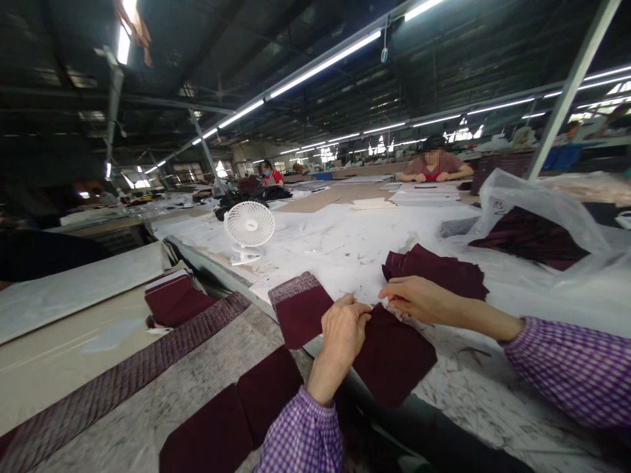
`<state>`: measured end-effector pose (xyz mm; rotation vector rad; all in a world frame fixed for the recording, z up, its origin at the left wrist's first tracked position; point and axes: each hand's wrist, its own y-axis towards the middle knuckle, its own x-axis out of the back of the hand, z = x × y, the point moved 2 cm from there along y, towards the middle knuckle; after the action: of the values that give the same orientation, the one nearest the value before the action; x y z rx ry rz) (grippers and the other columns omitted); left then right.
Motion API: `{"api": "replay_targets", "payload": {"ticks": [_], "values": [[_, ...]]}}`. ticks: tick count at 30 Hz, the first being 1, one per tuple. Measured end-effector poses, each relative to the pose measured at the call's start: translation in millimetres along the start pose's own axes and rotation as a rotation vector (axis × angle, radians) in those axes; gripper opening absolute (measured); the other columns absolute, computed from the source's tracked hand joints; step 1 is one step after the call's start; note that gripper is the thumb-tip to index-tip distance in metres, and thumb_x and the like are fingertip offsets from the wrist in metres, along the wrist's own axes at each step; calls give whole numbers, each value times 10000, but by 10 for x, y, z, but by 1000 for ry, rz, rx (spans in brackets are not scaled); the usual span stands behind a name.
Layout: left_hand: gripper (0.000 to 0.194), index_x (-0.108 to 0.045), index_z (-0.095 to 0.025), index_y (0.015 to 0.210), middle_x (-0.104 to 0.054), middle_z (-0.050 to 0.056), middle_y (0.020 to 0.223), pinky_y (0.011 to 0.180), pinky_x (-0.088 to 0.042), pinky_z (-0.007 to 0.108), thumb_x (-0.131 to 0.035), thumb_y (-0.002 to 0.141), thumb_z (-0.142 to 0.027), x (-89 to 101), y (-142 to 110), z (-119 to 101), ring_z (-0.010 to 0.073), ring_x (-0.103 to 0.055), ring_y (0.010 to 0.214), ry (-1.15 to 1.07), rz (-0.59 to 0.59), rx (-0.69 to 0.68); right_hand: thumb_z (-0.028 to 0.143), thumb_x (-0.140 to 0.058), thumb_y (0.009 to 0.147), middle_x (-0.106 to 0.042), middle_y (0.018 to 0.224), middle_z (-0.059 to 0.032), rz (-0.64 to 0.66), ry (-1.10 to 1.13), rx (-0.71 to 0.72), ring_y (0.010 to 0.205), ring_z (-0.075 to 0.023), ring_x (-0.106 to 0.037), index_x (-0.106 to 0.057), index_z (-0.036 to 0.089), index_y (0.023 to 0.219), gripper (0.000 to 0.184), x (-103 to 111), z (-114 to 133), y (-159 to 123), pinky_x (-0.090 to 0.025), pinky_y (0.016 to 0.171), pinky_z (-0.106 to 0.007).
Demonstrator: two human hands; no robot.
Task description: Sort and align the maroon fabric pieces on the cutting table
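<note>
Head view: a person's left hand (342, 328), in a purple checked sleeve (303, 433), has its fingers curled and nearly closed, grasping the upper corner of a dark maroon cloth (397, 361) between thumb and fingers. The cloth is flat and matte, with angled corners, and lies at the edge of a white table (340, 240), its lower part reaching over the rim. The right hand (419, 299) comes in from the right, palm down, with thumb and index finger drawn close together just beside that same corner; whether they pinch anything is too small to tell.

Left of the left hand is a maroon piece (302, 315) with a speckled, paler band along its top. Beyond the right hand sits an uneven pile (436, 269) of maroon cloth, and farther right a clear, crinkled plastic bag (542, 226) with more dark red fabric inside. A round white fan (250, 226) stands on the table. Nearer, at lower left, two smooth maroon pieces (236, 417) lie edge to edge beside a long ribbed, mottled strip (125, 368).
</note>
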<state>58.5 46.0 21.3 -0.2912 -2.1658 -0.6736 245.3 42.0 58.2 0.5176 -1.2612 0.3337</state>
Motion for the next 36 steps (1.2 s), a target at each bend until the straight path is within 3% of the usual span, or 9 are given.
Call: {"api": "replay_targets", "payload": {"ticks": [4, 15, 20, 22, 28, 33, 36], "values": [[152, -733, -268, 879, -617, 15, 824, 661, -386, 250, -624, 810, -189, 18, 14, 4, 171, -582, 774, -31, -10, 19, 196, -419, 887, -655, 835, -82, 15, -28, 96, 729, -172, -592, -676, 145, 857, 264, 8, 35, 65, -430, 665, -273], [158, -735, -274, 848, -633, 6, 816, 696, -402, 248, -655, 766, -165, 0, 31, 45, 173, -591, 796, -125, -35, 38, 124, -463, 813, -631, 731, -34, 54, 0, 102, 664, -149, -560, -636, 160, 758, 185, -40, -21, 147, -409, 647, -259], [159, -750, -231, 874, -657, 25, 775, 686, -417, 266, -652, 793, -327, 80, 23, 80, 177, -589, 719, -328, -22, 42, 160, -447, 860, -616, 771, -48, 19, -65, 134, 693, -156, -549, -617, 159, 789, 184, -91, -43, 125, -406, 663, -275], [168, -751, -216, 879, -665, 34, 775, 707, -421, 278, -633, 804, -308, 101, 24, 91, 185, -593, 730, -355, -24, 46, 172, -428, 890, -605, 777, -48, 11, -82, 151, 689, -153, -538, -602, 164, 786, 204, -99, -42, 112, -399, 654, -275], [224, -750, -245, 859, -603, 16, 741, 718, -422, 266, -591, 768, -114, 58, 1, 98, 175, -574, 755, -250, -20, -2, 195, -382, 953, -578, 819, -44, 19, -233, 229, 679, -148, -526, -589, 165, 854, 232, -113, -20, 75, -383, 618, -282], [266, -744, -238, 856, -555, 38, 770, 659, -393, 251, -498, 870, -138, 35, -61, 65, 168, -522, 761, -24, 7, -121, 32, -406, 853, -578, 826, -57, 34, -463, 333, 687, -164, -527, -598, 179, 812, 246, -174, 22, 25, -353, 553, -296], [270, -735, -232, 876, -554, 52, 809, 669, -385, 259, -471, 909, -189, 47, -81, 58, 184, -508, 801, 104, 22, -151, -18, -409, 822, -592, 871, -68, 4, -532, 356, 699, -168, -547, -610, 160, 884, 275, -214, 41, -16, -375, 538, -297]]}}
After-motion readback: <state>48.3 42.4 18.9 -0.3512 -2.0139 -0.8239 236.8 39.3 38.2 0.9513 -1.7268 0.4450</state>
